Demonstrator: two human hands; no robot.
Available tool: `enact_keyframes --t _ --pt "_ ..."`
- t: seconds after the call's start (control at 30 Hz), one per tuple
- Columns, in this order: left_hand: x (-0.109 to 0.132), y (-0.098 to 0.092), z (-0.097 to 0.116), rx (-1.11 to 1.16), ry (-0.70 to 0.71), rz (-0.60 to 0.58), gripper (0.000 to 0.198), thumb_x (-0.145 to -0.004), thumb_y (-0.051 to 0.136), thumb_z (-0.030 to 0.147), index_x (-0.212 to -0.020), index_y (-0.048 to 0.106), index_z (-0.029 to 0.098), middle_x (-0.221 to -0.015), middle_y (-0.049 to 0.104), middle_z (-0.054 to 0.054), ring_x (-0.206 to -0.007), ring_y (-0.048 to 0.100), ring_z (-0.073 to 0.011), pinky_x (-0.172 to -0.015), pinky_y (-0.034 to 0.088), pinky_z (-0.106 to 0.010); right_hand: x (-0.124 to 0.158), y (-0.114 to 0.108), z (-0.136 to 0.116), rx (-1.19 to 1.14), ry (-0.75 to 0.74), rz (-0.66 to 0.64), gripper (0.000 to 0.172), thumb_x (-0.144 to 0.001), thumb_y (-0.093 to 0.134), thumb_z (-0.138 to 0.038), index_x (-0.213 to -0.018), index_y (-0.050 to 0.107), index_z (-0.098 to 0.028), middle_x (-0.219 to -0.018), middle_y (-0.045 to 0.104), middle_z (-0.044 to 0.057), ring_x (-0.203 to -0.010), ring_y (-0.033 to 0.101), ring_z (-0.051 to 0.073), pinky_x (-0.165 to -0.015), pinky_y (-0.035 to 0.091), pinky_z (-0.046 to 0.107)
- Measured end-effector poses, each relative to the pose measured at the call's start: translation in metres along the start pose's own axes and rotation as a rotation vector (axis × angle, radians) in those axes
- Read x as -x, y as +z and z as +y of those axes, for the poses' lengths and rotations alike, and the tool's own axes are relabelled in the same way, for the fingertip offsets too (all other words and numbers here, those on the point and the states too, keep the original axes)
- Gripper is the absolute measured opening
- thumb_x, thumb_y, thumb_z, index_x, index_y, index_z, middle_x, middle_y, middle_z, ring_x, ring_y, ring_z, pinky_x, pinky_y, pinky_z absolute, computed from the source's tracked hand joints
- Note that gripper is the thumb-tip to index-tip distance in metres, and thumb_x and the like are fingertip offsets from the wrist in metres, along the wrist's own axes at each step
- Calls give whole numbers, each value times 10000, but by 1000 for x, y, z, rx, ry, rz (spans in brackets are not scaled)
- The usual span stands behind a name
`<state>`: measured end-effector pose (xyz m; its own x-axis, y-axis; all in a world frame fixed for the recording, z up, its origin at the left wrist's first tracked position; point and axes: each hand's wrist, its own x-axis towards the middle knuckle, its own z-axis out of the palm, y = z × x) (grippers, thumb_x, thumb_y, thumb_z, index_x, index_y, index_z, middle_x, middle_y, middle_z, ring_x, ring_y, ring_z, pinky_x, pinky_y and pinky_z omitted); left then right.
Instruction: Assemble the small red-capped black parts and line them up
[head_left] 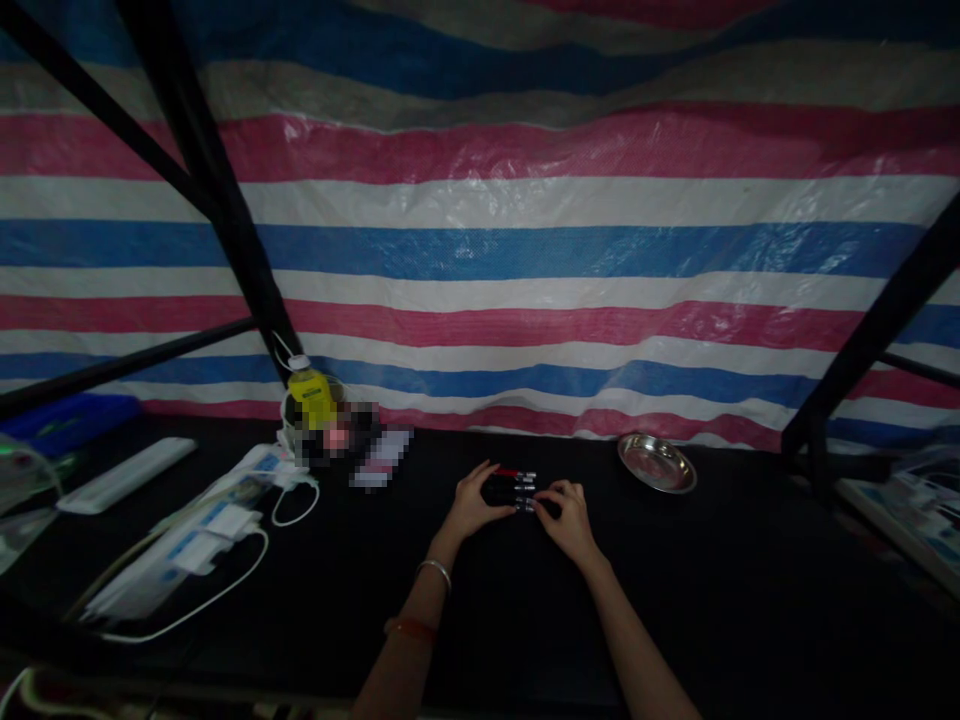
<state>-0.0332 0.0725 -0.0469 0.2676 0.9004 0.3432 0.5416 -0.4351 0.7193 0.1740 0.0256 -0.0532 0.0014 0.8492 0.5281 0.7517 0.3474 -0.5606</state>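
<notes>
Makeshift workstation, as viewed on my remote feed; whether home or workshop, I cannot tell. Listed: striped plastic sheeting (525, 200) as far wall; black frame posts (229, 220), left and right; black tabletop (712, 590); white plugs and cabling (201, 550), left.

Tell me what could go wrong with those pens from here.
The pens might roll apart if the left hand or right hand bumps them, since they lie side by side.

The dark ones could be hard to see against the black table in this dim light.
</notes>
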Motion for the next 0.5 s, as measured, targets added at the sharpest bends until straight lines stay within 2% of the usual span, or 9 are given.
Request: enact_keyframes --t 0.2,0.37,0.5 --pt "3 2 2 -48 11 6 769 -503 785 458 -1190 553 200 -1308 483 -140 -1209 449 -296 -1030 339 -454 -1 0 2 -4 27 -76 214 -786 580 -373 -909 708 -254 -874 580 67 -857 512 208 -785 425 346" --pt "2 3 2 4 -8 78 447 -709 649 416 -1120 599 246 -1290 507 -93 -1192 473 -246 -1020 359 -453 -4 1 3 -4 67 -92 195 -765 597 -358 -901 713 -280 -879 592 59 -857 523 214 -791 425 354" --pt "0 2 1 76 -26 129 327 -740 618 314 -1056 634 230 -1253 535 -87 -1167 492 -231 -1007 382 -438 -6 2 3 -16 100 -108 179 -758 597 -340 -873 719 -278 -876 597 63 -858 527 223 -785 421 359"
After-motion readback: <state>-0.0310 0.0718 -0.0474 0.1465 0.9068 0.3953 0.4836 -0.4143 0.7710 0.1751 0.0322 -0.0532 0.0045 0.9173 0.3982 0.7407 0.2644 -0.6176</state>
